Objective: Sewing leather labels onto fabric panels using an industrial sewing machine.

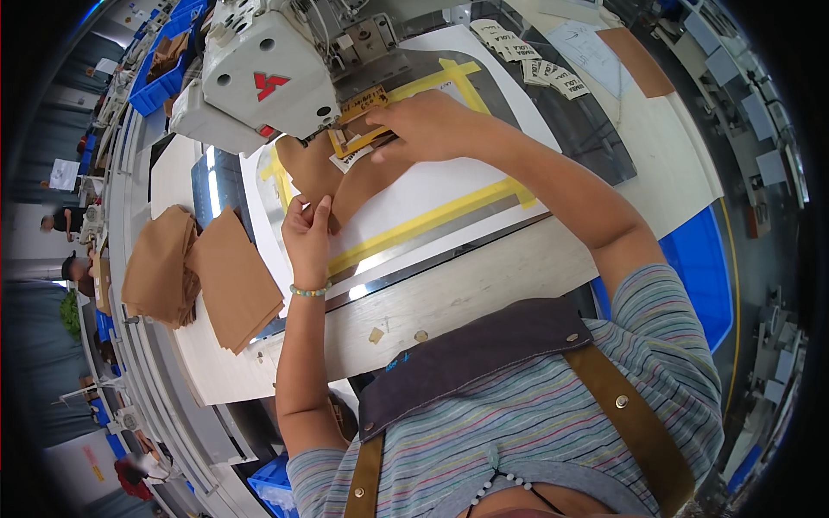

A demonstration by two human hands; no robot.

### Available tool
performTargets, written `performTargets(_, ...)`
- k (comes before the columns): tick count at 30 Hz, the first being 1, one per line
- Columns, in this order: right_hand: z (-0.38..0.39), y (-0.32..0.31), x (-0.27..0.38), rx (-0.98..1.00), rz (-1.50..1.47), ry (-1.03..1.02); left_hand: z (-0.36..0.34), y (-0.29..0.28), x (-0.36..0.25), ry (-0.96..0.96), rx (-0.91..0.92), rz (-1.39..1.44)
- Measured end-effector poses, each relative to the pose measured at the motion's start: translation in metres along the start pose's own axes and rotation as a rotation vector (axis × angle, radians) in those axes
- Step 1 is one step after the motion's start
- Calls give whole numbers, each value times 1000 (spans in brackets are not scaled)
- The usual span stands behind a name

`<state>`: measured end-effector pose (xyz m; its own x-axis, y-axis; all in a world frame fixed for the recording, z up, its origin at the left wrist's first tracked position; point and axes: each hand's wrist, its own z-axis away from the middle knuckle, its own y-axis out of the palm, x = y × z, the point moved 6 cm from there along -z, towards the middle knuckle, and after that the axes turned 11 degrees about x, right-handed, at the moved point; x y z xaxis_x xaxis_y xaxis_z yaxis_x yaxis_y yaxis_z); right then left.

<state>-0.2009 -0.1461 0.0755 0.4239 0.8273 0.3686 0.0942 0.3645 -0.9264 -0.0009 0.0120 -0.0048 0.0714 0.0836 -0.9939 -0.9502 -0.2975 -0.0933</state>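
A brown fabric piece lies under the head of a white sewing machine. My left hand pinches its near left edge between thumb and fingers. On the fabric sits a small yellow frame, with a white label partly showing at it. My right hand reaches in from the right, its fingers closed round the frame's right end. The palm hides part of the frame and fabric. Beneath is a white sheet edged with yellow tape.
Two stacks of brown fabric pieces, a left stack and a right stack, lie on the table's left side. White labels spread at the back right, near a brown piece. Blue bins stand beyond the table, including a right bin.
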Motion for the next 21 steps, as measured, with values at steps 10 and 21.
performTargets(10,-12,15,10,-48,101,-96,-16,12,-3,-147,114,19)
performTargets(21,13,41,44,-2,47,-367,19,3,-25,-147,115,332)
